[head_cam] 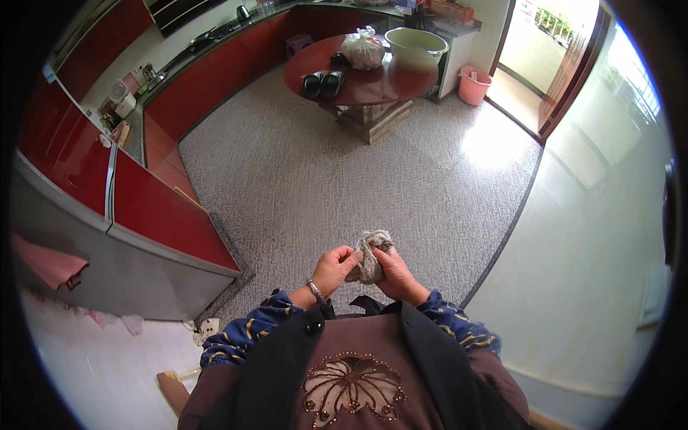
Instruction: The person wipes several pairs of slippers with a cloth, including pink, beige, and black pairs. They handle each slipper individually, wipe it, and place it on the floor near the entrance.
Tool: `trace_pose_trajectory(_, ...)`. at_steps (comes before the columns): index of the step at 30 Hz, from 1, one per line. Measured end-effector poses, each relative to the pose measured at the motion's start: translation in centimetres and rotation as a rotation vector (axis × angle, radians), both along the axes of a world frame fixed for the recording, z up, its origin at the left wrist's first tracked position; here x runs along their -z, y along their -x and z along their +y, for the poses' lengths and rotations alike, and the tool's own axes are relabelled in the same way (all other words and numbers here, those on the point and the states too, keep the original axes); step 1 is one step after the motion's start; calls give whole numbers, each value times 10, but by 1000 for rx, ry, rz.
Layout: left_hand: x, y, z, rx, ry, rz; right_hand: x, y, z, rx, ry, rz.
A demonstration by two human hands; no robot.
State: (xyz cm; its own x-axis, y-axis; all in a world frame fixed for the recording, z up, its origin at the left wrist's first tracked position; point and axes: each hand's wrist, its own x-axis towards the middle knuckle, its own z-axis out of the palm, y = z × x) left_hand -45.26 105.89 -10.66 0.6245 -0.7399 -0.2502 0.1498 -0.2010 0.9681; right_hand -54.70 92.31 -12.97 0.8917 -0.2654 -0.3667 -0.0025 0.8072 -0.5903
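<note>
A crumpled greyish-beige cloth (371, 263) is bunched up in front of my body, above the floor. My left hand (334, 270) pinches its left side between thumb and fingers. From the other side my right hand (396, 271) grips the cloth, with the thumb pressed on top. A small dark patch shows near the right thumb; whether it is part of the cloth or something inside it, I cannot tell. Blue patterned sleeves cover both forearms.
Ahead stands a round red table (371, 97) with a pair of black shoes (322, 84), a tied plastic bag (363, 49) and a large basin (416, 42). A pink bucket (474, 86) is by the open door (559, 91). At left stands a red refrigerator (166, 215).
</note>
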Motion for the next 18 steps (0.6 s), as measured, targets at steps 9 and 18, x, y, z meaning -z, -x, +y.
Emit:
trace_pose_trajectory(9, 24, -187, -96, 2, -8, 186, 43, -168, -105, -35, 11, 166)
trace_pose_trajectory(18, 1, -397, -188, -15, 21, 224, -23, -355, -198, 1, -6, 85)
